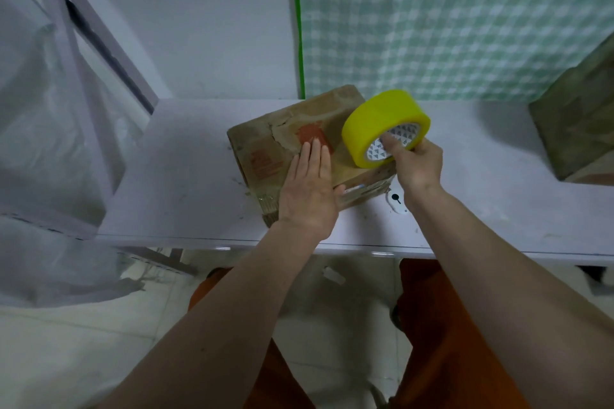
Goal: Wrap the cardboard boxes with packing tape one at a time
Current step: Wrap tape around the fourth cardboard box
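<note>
**Yellow tape roll over a beat-up box**

The cardboard box (292, 143) sits on the white table (186, 176) right under the left hand (310, 189), which lies flat on its top, fingers straight and together; the right hand (417, 164) grips the yellow tape roll (382, 119) just right of that, a finger hooked into the core; red print on the box is too blurry to read; the core shows a triangle pattern.
</note>
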`<action>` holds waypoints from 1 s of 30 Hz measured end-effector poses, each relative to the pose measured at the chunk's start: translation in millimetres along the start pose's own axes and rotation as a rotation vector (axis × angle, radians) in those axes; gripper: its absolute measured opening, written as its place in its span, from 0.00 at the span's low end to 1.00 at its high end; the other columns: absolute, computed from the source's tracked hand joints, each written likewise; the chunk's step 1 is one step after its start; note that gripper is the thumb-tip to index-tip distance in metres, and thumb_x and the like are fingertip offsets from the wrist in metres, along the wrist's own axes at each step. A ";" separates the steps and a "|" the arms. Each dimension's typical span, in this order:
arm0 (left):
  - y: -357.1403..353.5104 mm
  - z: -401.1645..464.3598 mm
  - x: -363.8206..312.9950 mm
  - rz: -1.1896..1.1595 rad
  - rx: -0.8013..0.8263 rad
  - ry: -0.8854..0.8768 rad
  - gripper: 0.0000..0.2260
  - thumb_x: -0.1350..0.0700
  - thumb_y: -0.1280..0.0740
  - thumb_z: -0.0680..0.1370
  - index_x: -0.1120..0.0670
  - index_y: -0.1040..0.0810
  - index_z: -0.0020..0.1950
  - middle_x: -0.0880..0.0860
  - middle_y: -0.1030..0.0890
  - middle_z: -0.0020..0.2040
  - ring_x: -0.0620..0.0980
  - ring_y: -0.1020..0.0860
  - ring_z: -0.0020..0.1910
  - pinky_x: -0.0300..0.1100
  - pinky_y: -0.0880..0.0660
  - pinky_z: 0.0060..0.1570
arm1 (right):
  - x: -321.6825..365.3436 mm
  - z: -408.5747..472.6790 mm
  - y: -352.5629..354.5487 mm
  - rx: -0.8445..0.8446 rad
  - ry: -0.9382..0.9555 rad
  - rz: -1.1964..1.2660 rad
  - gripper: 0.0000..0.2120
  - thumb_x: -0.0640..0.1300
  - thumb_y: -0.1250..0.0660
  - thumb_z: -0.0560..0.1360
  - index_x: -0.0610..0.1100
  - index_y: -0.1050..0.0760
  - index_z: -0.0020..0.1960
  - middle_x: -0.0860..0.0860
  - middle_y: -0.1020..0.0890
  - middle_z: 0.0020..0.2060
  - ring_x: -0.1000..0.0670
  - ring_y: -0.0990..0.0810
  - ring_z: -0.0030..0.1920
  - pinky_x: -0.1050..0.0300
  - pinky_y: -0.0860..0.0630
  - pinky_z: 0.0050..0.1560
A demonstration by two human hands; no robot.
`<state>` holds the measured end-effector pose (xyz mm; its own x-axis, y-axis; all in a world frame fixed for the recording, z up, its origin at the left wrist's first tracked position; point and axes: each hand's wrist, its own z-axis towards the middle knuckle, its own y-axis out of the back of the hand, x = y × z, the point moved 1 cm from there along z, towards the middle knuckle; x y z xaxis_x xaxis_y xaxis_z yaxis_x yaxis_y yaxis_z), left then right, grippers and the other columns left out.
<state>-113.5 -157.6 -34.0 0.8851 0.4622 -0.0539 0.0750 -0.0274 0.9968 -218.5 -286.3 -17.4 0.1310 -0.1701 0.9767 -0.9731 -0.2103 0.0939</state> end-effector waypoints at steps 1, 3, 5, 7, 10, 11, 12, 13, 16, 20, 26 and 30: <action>-0.1 -0.5 0.4 0.002 0.002 0.001 0.31 0.44 0.53 0.83 0.60 0.61 0.78 0.57 0.60 0.79 0.53 0.61 0.78 0.46 0.62 0.76 | 3.6 5.0 2.5 -0.019 0.010 -0.028 0.06 0.38 0.28 0.72 0.42 0.21 0.48 0.47 0.19 0.41 0.52 0.21 0.39 0.62 0.24 0.37; -0.6 -1.5 0.5 0.009 0.004 -0.002 0.31 0.44 0.54 0.83 0.60 0.61 0.78 0.57 0.60 0.79 0.53 0.61 0.78 0.46 0.61 0.76 | 13.0 18.6 11.5 -0.067 0.060 -0.117 0.05 0.37 0.29 0.69 0.44 0.21 0.44 0.46 0.19 0.39 0.51 0.22 0.36 0.53 0.23 0.40; -0.2 -1.7 -0.1 0.014 0.000 -0.003 0.31 0.44 0.54 0.83 0.60 0.62 0.78 0.57 0.60 0.79 0.53 0.61 0.78 0.46 0.61 0.76 | 19.5 31.9 20.3 -0.133 0.099 -0.175 0.05 0.38 0.31 0.67 0.47 0.21 0.39 0.46 0.18 0.38 0.48 0.20 0.38 0.45 0.20 0.44; 1.1 -1.0 -0.1 0.016 0.011 0.001 0.31 0.44 0.54 0.83 0.59 0.62 0.78 0.56 0.61 0.79 0.53 0.62 0.78 0.47 0.61 0.76 | 20.2 38.7 24.6 -0.176 0.078 -0.133 0.04 0.39 0.30 0.66 0.48 0.22 0.36 0.45 0.17 0.38 0.44 0.17 0.41 0.41 0.19 0.44; 4.6 -1.1 -2.5 0.019 0.049 0.013 0.31 0.42 0.53 0.83 0.53 0.63 0.79 0.58 0.62 0.79 0.55 0.62 0.78 0.49 0.61 0.76 | 15.5 29.9 19.1 -0.117 -0.016 0.025 0.03 0.37 0.29 0.71 0.42 0.22 0.42 0.44 0.18 0.40 0.47 0.19 0.40 0.46 0.18 0.44; 7.1 0.1 -6.2 0.030 0.069 0.014 0.31 0.41 0.53 0.83 0.51 0.63 0.79 0.60 0.61 0.79 0.57 0.62 0.78 0.51 0.61 0.76 | 9.4 27.2 16.9 -0.070 -0.065 0.074 0.02 0.38 0.29 0.72 0.41 0.22 0.44 0.44 0.18 0.41 0.47 0.19 0.41 0.51 0.19 0.43; 9.8 2.5 -11.2 0.046 0.090 0.019 0.31 0.40 0.52 0.82 0.49 0.62 0.79 0.62 0.60 0.78 0.59 0.61 0.78 0.53 0.60 0.76 | 3.5 24.0 16.0 -0.026 -0.107 0.117 0.02 0.39 0.29 0.73 0.41 0.22 0.44 0.45 0.18 0.41 0.47 0.18 0.42 0.53 0.19 0.43; 12.3 6.1 -17.1 0.063 0.107 0.030 0.31 0.39 0.52 0.82 0.49 0.61 0.79 0.64 0.59 0.78 0.62 0.60 0.77 0.54 0.59 0.76 | -2.3 22.0 16.2 0.005 -0.133 0.140 0.03 0.40 0.29 0.74 0.41 0.22 0.42 0.46 0.17 0.41 0.47 0.18 0.43 0.53 0.20 0.44; 12.6 17.0 -29.1 0.055 0.081 0.028 0.32 0.38 0.50 0.81 0.51 0.57 0.80 0.63 0.56 0.79 0.62 0.57 0.77 0.56 0.59 0.75 | -8.4 20.2 17.3 0.027 -0.125 0.123 0.06 0.43 0.30 0.75 0.42 0.21 0.40 0.46 0.17 0.41 0.47 0.19 0.43 0.52 0.21 0.47; 0.2 20.8 -26.8 0.021 0.004 -0.025 0.30 0.42 0.51 0.83 0.51 0.58 0.79 0.56 0.58 0.80 0.56 0.59 0.78 0.55 0.59 0.75 | 0.3 26.2 17.5 -0.012 -0.022 -0.011 0.15 0.48 0.31 0.74 0.34 0.22 0.45 0.42 0.17 0.40 0.44 0.19 0.42 0.48 0.20 0.45; -3.4 20.1 -27.0 0.037 0.011 -0.012 0.30 0.43 0.52 0.83 0.52 0.61 0.79 0.56 0.60 0.80 0.56 0.61 0.78 0.55 0.59 0.76 | 12.6 43.9 36.7 -0.119 0.074 -0.065 0.11 0.47 0.35 0.77 0.38 0.26 0.45 0.36 0.19 0.46 0.38 0.18 0.43 0.44 0.18 0.35; -3.6 22.1 -26.4 0.025 0.001 -0.004 0.30 0.43 0.53 0.83 0.53 0.61 0.79 0.55 0.60 0.80 0.55 0.61 0.78 0.54 0.59 0.76 | -1.3 67.3 57.0 -0.181 -0.016 -0.009 0.08 0.45 0.36 0.79 0.40 0.27 0.49 0.40 0.22 0.50 0.39 0.19 0.50 0.49 0.20 0.33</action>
<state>-127.0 -189.3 -37.5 0.8885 0.4580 -0.0294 0.0533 -0.0393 0.9978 -261.4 -362.9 -26.3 0.1415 -0.1845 0.9726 -0.9899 -0.0356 0.1373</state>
